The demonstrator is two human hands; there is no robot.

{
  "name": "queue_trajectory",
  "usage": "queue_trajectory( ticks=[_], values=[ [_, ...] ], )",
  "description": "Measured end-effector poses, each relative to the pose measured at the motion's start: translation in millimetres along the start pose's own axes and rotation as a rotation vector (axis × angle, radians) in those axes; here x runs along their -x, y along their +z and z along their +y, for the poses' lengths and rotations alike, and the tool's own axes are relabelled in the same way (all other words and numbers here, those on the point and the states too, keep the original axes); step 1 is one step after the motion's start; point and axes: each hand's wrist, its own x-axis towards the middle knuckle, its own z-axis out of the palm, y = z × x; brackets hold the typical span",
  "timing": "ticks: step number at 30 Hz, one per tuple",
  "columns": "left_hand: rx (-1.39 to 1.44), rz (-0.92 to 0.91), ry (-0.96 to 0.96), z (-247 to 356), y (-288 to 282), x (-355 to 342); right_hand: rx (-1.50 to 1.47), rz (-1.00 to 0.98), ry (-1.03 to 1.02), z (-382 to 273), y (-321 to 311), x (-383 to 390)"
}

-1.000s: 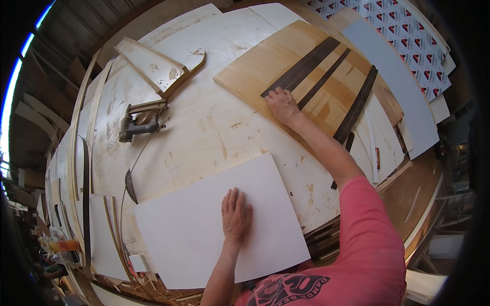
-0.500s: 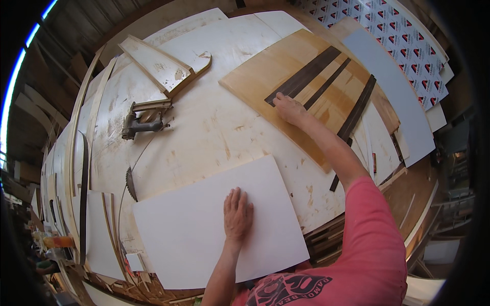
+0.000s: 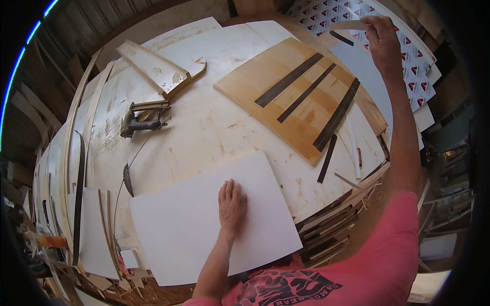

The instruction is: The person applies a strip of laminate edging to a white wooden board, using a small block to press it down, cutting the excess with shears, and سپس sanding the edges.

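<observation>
My left hand (image 3: 232,208) lies flat, fingers stretched, on a white rectangular panel (image 3: 168,224) at the near edge of the table. My right hand (image 3: 383,40) is raised at the far right, its fingers closed on a thin curved strip (image 3: 352,24) that bends away to the left. A short dark piece (image 3: 341,37) shows just below the strip; whether it belongs to it I cannot tell. On a tan wooden board (image 3: 240,79) in the middle lie three dark strips (image 3: 289,80), and another dark strip (image 3: 327,159) rests on the table beside it.
A nail gun (image 3: 145,120) lies left of centre, below a framed wooden piece (image 3: 158,71). A toothed saw blade (image 3: 127,179) stands by the white panel's left corner. Long wooden strips (image 3: 71,127) run along the left. Patterned sheets (image 3: 326,13) are stacked at the far right.
My right hand has left the lower end of a dark strip on the wooden board and risen to the far right, now with a curved strip in it. My left hand stays on the white panel.
</observation>
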Motion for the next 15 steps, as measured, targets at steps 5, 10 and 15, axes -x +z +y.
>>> queue_trajectory(
  ticks=[5, 10, 15],
  values=[
    [0.118, 0.087, -0.027, -20, -8, 11, -0.547, 0.166, 0.285, -110, -104, 36],
    [1.194, -0.019, -0.427, -15, -74, 8, -1.066, 0.210, 0.307, -155, -226, 148],
    [1.998, 0.155, -0.536, -33, -185, 64, -1.154, 0.161, 0.665, -204, -298, 267]
  ],
)
